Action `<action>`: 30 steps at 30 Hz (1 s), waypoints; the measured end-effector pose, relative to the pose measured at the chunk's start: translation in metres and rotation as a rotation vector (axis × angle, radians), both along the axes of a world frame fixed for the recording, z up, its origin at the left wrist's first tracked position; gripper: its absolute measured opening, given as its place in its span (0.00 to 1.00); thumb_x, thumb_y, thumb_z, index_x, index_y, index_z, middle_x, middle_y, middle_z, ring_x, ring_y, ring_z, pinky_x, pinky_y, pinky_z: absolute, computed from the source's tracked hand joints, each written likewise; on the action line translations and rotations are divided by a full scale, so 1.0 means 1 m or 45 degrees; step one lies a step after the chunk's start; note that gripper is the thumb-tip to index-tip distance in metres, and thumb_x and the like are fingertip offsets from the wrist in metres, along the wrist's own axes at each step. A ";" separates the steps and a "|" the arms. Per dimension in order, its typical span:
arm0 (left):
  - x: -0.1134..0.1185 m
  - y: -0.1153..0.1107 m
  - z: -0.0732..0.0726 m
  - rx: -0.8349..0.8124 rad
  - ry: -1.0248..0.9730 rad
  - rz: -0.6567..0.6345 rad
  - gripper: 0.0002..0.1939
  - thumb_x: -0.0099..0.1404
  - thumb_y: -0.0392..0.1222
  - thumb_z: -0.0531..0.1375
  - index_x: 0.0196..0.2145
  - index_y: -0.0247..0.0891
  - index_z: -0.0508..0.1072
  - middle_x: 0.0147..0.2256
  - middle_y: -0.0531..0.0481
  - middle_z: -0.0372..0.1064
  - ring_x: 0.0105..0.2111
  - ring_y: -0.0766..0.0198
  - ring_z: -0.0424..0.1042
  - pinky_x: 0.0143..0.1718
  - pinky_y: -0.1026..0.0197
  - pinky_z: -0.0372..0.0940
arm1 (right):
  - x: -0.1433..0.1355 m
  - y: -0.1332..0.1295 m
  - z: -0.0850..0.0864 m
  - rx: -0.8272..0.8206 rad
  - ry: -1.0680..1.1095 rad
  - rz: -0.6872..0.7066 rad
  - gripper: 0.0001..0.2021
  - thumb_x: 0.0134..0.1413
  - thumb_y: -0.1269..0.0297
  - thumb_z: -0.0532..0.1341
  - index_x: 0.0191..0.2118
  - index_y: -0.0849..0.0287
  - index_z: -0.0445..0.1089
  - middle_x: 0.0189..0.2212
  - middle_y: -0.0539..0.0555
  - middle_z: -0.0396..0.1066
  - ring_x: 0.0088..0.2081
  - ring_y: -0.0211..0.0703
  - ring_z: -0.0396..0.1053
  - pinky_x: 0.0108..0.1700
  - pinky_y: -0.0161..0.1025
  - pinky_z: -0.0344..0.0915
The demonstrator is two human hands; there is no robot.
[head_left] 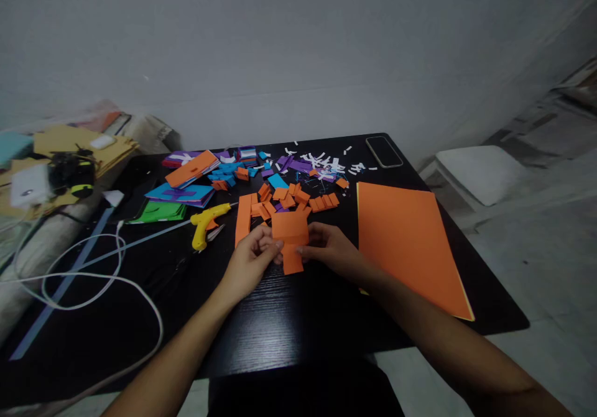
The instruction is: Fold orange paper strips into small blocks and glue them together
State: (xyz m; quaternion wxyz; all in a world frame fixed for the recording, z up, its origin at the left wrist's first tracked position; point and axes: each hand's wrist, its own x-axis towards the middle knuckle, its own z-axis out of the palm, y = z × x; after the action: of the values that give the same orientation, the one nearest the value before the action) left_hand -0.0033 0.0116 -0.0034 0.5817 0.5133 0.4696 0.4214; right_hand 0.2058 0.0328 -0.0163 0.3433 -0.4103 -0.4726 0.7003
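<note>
Between my two hands, above the black table [275, 324], is a folded piece of orange paper [290, 225] with a narrower flap hanging from its lower side. My left hand [255, 256] pinches its left edge between thumb and fingers. On the opposite edge, my right hand [333, 248] grips it the same way, the thumb by the flap. Just beyond lie several small folded orange paper pieces [325, 202]. A long orange paper strip [243, 218] rests left of them, partly behind my left hand.
A yellow glue gun [204, 224] lies left, near stacked coloured paper pieces [193, 168]. Large orange sheets [405, 243] cover the right side. White paper scraps [333, 167] and a phone [384, 151] lie at the back. A white cable [135, 283] loops across the left.
</note>
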 end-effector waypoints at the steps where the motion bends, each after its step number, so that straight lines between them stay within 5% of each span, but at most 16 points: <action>1: 0.001 0.000 0.000 0.000 -0.013 0.017 0.17 0.63 0.51 0.68 0.38 0.36 0.71 0.25 0.56 0.70 0.26 0.68 0.71 0.32 0.66 0.67 | 0.000 0.000 0.000 0.009 0.005 -0.006 0.21 0.43 0.60 0.76 0.42 0.61 0.74 0.37 0.53 0.79 0.38 0.44 0.78 0.42 0.41 0.74; 14: 0.003 -0.001 -0.004 -0.011 -0.096 0.055 0.18 0.58 0.45 0.72 0.41 0.37 0.72 0.29 0.56 0.71 0.27 0.69 0.70 0.31 0.67 0.67 | -0.002 -0.002 0.001 0.084 0.070 -0.029 0.17 0.46 0.60 0.75 0.38 0.59 0.72 0.32 0.50 0.77 0.30 0.40 0.75 0.38 0.40 0.73; 21: 0.008 -0.002 -0.002 -0.052 -0.176 -0.027 0.21 0.57 0.44 0.73 0.45 0.37 0.72 0.38 0.49 0.79 0.35 0.62 0.79 0.41 0.60 0.72 | -0.004 -0.004 -0.001 0.073 0.063 -0.025 0.19 0.42 0.63 0.77 0.40 0.59 0.73 0.36 0.51 0.79 0.36 0.42 0.78 0.43 0.41 0.74; 30: 0.005 0.000 -0.005 -0.076 -0.216 0.029 0.22 0.56 0.42 0.74 0.45 0.38 0.71 0.38 0.50 0.80 0.35 0.64 0.79 0.39 0.64 0.72 | -0.005 -0.002 -0.001 0.021 0.114 -0.062 0.18 0.56 0.52 0.69 0.45 0.58 0.69 0.27 0.49 0.77 0.29 0.41 0.77 0.38 0.41 0.76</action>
State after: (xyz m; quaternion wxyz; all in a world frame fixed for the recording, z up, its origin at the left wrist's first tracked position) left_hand 0.0020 0.0113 -0.0085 0.6296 0.4527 0.4368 0.4559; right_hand 0.2011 0.0304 -0.0172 0.3844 -0.3871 -0.4524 0.7055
